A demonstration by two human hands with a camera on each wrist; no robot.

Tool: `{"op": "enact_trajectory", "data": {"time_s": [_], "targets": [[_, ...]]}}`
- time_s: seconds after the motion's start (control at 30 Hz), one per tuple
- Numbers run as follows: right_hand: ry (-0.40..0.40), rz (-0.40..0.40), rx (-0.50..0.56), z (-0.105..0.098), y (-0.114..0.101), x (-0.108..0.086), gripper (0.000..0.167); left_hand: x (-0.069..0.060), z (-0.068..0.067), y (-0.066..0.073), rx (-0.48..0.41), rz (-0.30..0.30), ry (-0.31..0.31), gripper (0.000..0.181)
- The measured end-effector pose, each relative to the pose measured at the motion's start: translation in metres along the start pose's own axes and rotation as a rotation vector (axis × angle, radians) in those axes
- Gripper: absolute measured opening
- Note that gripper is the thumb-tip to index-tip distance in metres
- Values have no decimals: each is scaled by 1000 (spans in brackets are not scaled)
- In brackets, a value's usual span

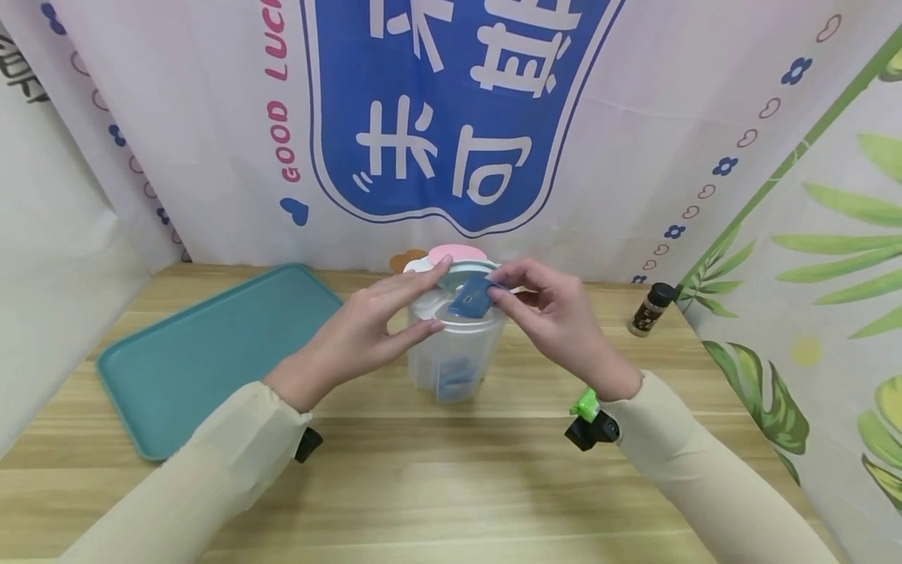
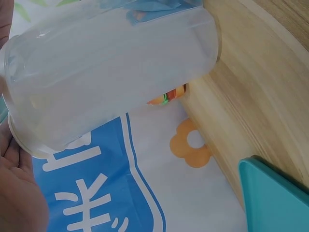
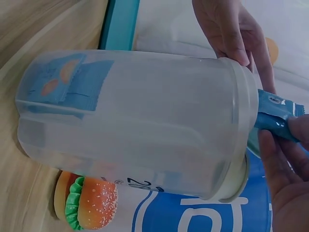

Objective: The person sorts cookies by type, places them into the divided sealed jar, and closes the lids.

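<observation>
A clear plastic canister (image 1: 421,356) stands upright on the table, its pale green lid (image 1: 461,276) raised at the back. My right hand (image 1: 560,317) pinches a small blue packet (image 1: 470,301) between thumb and fingers at the mouth. In the right wrist view the packet (image 3: 276,115) overlaps the rim edge. Several blue packets (image 3: 60,84) lie at the canister's bottom, seen through the wall. My left hand (image 1: 366,325) is at the left of the mouth, with fingers extended toward the lid and thumb by the near rim. Its exact contact there is partly hidden.
A teal tray (image 1: 218,364) lies on the wooden table at left. A small black-capped shaker jar (image 1: 649,310) stands at the right back. Behind the canister is a toy burger (image 3: 96,203), and a printed cloth (image 1: 232,196) hangs along the back edge.
</observation>
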State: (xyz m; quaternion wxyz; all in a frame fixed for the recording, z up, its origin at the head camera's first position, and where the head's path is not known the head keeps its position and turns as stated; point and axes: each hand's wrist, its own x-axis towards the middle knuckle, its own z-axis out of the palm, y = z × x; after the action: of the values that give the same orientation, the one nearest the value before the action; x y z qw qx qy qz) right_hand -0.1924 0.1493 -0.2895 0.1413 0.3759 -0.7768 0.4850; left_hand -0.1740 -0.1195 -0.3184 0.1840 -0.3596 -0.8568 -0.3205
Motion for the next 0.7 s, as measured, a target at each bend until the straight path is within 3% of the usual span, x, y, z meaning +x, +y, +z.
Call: {"op": "enact_trajectory", "data": {"time_s": [0.3, 0.7], "targets": [[-77, 47, -29, 2, -1, -3, 11, -1, 0, 0, -4, 9, 13, 73], [-143, -32, -159, 1, 5, -9, 6, 0, 3, -2, -3, -7, 9, 73]]}}
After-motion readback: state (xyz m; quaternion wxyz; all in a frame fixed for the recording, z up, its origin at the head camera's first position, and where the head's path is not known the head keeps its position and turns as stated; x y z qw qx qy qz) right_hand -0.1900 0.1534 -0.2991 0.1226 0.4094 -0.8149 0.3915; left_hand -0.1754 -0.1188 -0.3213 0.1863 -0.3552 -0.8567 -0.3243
